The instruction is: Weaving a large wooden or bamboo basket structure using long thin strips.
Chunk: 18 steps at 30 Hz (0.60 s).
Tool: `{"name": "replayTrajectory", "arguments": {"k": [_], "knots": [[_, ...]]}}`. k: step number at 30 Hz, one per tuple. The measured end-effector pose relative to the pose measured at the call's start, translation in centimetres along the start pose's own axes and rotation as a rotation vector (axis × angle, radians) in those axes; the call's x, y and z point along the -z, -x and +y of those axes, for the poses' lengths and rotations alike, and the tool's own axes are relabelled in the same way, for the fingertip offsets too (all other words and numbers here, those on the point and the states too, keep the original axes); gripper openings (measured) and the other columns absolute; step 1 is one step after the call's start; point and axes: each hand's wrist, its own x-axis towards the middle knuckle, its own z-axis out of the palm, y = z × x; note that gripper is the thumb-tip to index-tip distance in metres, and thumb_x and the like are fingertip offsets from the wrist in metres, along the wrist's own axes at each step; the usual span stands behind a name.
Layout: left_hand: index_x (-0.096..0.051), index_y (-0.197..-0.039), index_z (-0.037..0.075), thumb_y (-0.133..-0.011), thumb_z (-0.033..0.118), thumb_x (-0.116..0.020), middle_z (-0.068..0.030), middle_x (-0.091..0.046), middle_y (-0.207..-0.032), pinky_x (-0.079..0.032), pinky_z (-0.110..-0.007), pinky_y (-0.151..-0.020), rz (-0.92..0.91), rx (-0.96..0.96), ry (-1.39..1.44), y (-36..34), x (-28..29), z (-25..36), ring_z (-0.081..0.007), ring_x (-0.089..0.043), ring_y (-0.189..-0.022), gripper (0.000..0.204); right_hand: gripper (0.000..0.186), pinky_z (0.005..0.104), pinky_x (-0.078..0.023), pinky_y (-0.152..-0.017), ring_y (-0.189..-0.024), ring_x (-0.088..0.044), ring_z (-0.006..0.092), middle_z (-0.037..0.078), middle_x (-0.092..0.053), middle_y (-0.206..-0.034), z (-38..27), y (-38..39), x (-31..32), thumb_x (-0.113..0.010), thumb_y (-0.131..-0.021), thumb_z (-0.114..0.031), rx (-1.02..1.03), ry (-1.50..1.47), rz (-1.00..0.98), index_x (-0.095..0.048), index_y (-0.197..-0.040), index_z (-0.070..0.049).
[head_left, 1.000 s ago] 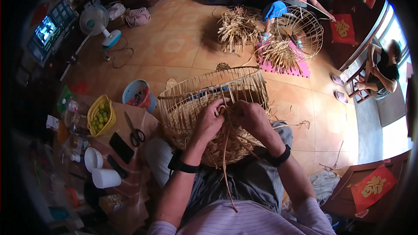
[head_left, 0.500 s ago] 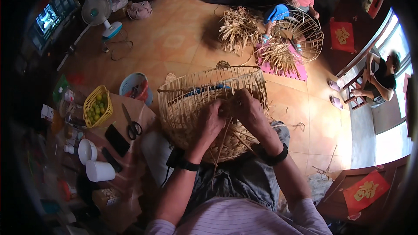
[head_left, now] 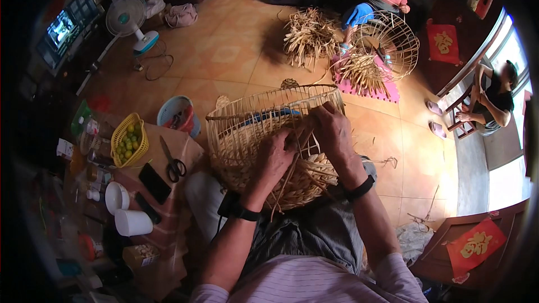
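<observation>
A half-woven basket (head_left: 238,151) rests on my lap, its lower wall packed with thick plaited dried strands and its upper part a bare frame of thin ribs. My left hand (head_left: 276,154) is closed in a pinch on a dried plant strand at the near side of the frame. Just right of it and higher, my right hand (head_left: 335,132) pinches the strand near the rim, its fingertips pressed together. Loose strand ends (head_left: 285,182) hang down between my wrists. Something blue shows inside the basket, partly hidden by the ribs.
On the left table lie scissors (head_left: 173,160), a black phone (head_left: 155,183), a yellow basket of green fruit (head_left: 129,141) and white tubs (head_left: 133,221). A bucket (head_left: 177,113) stands beyond. Bundled strands (head_left: 310,39) lie ahead, near a person with another basket frame (head_left: 393,45). Another person sits right.
My right hand has moved a little right and up, away from my left hand, which stays nearly in place. The seated person ahead has shifted their hands.
</observation>
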Motion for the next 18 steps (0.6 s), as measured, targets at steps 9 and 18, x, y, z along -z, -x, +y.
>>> {"name": "replayTrajectory", "arguments": {"k": [9, 18], "knots": [[-0.067, -0.116, 0.002, -0.094, 0.013, -0.067, -0.0251, -0.072, -0.099, -0.055, -0.05, -0.081, -0.015, 0.037, -0.057, 0.4, 0.2, 0.3, -0.0446, -0.069, -0.096, 0.025, 0.027, 0.0246, -0.048, -0.057, -0.062, -0.059, 0.0063, 0.001, -0.068, -0.08, -1.2, 3.5, -1.6, -0.062, -0.107, -0.027, -0.556, -0.88, -0.141, -0.068, -0.104, -0.002], [-0.065, -0.118, 0.002, -0.094, 0.014, -0.068, -0.0252, -0.072, -0.106, -0.055, -0.051, -0.085, -0.051, 0.018, -0.009, 0.3, 0.2, -0.1, -0.0454, -0.069, -0.1, 0.027, 0.023, 0.0277, -0.059, -0.063, -0.075, -0.075, 0.0167, 0.009, -0.074, -0.089, 0.0, 3.9, -0.3, -0.06, -0.106, -0.02, -0.57, -0.936, -0.055, -0.069, -0.11, 0.001]]}}
